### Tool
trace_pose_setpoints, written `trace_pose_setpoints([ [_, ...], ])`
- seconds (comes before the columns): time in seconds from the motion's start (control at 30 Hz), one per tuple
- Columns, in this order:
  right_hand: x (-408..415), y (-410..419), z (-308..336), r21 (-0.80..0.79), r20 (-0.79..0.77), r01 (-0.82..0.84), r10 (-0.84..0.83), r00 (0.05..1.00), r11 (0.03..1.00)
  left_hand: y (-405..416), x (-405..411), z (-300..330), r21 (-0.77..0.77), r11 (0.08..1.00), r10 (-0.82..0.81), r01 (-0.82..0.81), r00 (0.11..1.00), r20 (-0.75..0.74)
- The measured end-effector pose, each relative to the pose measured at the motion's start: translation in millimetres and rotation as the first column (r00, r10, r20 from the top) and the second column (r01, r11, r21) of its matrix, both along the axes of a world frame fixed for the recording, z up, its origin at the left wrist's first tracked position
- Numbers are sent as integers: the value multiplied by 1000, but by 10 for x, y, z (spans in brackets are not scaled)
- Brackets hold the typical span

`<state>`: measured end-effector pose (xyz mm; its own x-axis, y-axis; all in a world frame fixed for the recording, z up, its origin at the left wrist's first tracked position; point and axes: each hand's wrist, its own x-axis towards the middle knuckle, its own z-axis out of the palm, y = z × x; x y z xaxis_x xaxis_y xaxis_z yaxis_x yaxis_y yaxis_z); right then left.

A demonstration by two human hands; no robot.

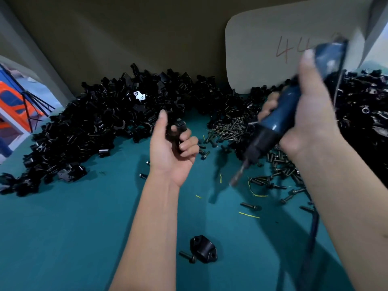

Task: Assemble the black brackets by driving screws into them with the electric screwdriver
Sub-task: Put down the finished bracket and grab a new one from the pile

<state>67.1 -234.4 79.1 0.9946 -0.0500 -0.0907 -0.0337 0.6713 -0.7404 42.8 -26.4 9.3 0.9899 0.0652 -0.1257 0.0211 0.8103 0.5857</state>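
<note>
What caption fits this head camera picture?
Left hand holds a black bracket; right hand grips the blue screwdriver above scattered screws.

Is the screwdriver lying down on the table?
No, the right hand grips the blue electric screwdriver up in the air, its bit pointing down toward the teal table.

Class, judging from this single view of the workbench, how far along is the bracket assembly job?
Done: cannot tell; the heap at far right is too blurred to judge. In hand: the left hand grips a black bracket, and the right hand holds the electric screwdriver raised. Left: a large bracket pile, loose screws, and one bracket lying near.
</note>
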Motion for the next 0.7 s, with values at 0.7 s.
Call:
trace_pose_setpoints([
  [0.7,-75,579,-637,-991,91,63,246,965,117,-77,-13,-16,419,899,59,-126,984,169],
])
